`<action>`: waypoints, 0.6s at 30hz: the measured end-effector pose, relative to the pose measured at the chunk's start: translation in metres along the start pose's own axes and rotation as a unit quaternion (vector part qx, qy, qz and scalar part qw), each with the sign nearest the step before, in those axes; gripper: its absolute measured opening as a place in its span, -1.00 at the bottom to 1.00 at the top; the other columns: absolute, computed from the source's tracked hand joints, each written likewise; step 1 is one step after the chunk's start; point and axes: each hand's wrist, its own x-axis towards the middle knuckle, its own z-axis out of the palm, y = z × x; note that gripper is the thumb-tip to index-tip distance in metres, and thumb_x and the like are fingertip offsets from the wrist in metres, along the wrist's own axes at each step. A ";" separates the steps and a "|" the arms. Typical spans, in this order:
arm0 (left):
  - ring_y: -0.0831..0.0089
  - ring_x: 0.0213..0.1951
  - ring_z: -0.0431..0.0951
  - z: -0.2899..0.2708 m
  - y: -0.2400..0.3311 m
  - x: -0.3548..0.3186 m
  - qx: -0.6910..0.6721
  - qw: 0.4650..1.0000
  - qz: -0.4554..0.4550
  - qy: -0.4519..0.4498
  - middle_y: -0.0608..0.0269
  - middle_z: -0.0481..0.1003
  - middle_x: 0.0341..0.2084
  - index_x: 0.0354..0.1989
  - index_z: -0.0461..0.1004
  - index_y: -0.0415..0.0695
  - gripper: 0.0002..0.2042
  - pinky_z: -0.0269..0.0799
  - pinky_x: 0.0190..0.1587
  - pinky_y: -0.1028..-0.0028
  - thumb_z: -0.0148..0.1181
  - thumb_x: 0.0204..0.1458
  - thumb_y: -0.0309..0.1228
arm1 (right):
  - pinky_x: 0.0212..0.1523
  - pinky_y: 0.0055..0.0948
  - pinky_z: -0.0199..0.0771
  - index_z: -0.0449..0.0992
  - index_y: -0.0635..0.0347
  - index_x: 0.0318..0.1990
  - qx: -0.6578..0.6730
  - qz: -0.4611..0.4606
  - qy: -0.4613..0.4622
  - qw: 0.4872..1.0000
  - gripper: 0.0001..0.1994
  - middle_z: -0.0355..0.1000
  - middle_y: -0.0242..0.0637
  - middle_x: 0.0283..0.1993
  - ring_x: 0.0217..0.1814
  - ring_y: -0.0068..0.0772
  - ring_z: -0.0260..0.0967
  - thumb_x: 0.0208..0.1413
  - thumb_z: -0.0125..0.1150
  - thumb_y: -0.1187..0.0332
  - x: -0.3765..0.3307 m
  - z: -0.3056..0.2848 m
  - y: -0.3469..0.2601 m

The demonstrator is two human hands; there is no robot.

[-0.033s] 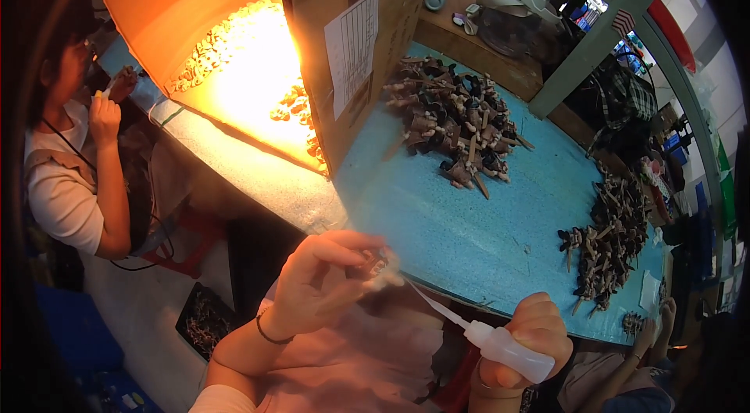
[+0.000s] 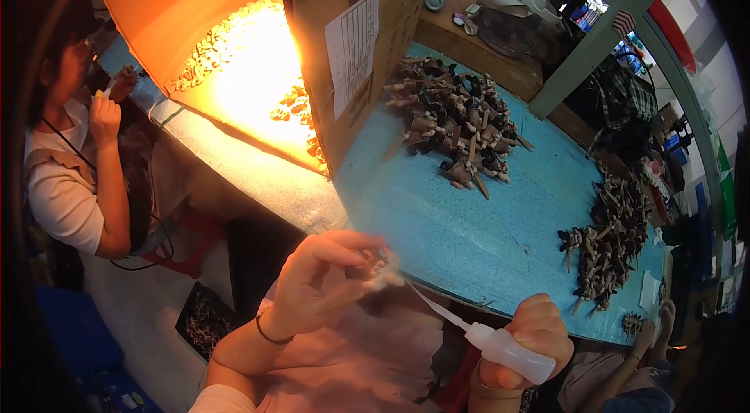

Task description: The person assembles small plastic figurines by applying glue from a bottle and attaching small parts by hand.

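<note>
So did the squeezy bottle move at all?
No. The bottle sits in the right hand at the same spot below the blue table edge.

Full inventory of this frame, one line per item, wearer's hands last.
small part: one, dark, pinched in left hand's fingers
squeeze bottle: one, white, long thin nozzle reaching the small part, in right hand
piles of small pieces: two, dark brown, on the table, far centre and right
table: one, blue top
cardboard box: one, brown, lit orange inside by a lamp
paper sheet: one, white, on box wall
co-worker: one, white top, seated left
left hand: bracelet at wrist
right hand: lower right
</note>
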 end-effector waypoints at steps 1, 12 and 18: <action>0.35 -0.10 0.43 -0.001 0.000 0.000 -0.004 1.000 0.005 -0.001 -0.12 0.32 -0.04 -0.16 0.27 -0.22 -0.68 0.36 -0.03 0.39 0.09 -0.11 -0.75 | -0.55 -0.48 -0.01 0.25 0.14 -0.42 -0.001 -0.002 -0.001 1.000 -0.45 0.14 -0.44 -0.57 -0.61 -0.52 0.06 -0.14 0.17 -0.22 0.000 0.000 0.000; 0.33 -0.07 0.45 0.001 0.003 0.000 0.021 1.000 0.014 -0.006 -0.12 0.27 -0.02 -0.19 0.28 -0.24 -0.68 0.39 -0.01 0.39 0.12 -0.13 -0.78 | -0.55 -0.48 0.00 0.23 0.14 -0.39 -0.017 -0.025 -0.029 0.999 -0.45 0.13 -0.43 -0.56 -0.60 -0.51 0.05 -0.11 0.14 -0.22 -0.001 -0.001 0.005; 0.35 -0.12 0.43 0.003 0.005 0.000 0.018 1.000 -0.013 0.021 -0.15 0.32 -0.05 -0.23 0.25 -0.17 -0.71 0.35 -0.05 0.41 0.18 -0.11 -0.67 | -0.56 -0.48 -0.02 0.22 0.15 -0.41 -0.019 -0.025 -0.006 0.999 -0.45 0.11 -0.43 -0.56 -0.60 -0.52 0.04 -0.09 0.12 -0.21 -0.001 0.002 0.001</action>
